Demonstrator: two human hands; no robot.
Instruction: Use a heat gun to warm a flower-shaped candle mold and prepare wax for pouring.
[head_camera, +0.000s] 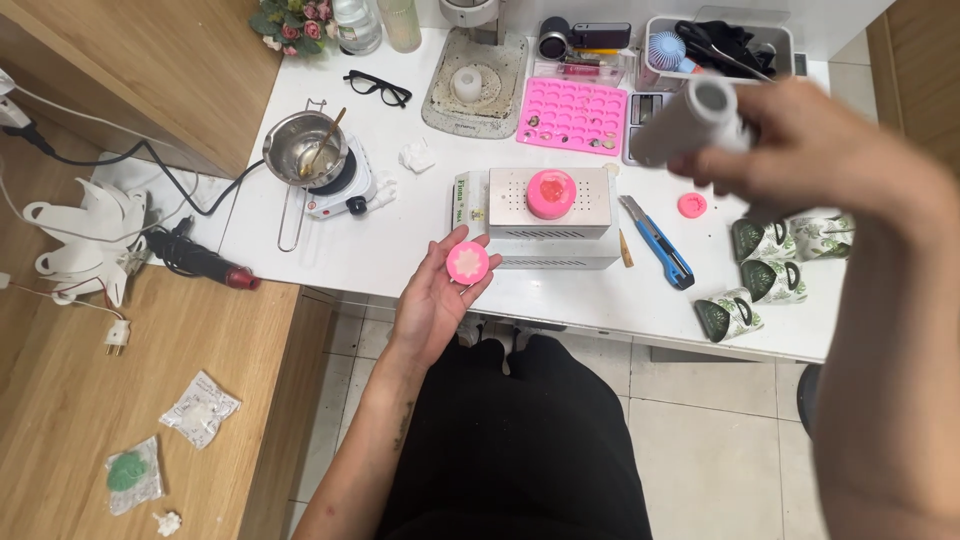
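The left hand (440, 295) lies palm-up, its grip spread, cradling a small pink round mould (467, 262) on the fingers. Just beyond that grip, a white metal box (553, 232) on the tabletop (420, 215) carries another pink mould (551, 193). The right hand (815, 150), blurred, seems wrapped around a white cylinder (690, 120).

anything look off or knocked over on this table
Yes. One leaf-patterned mug lies tipped on its side near the table's front edge, its mouth facing sideways. The blue utility knife lies loose beside the metal box. No spill shows. The left hand cradles a pink round mould; the right hand holds a white cylinder.
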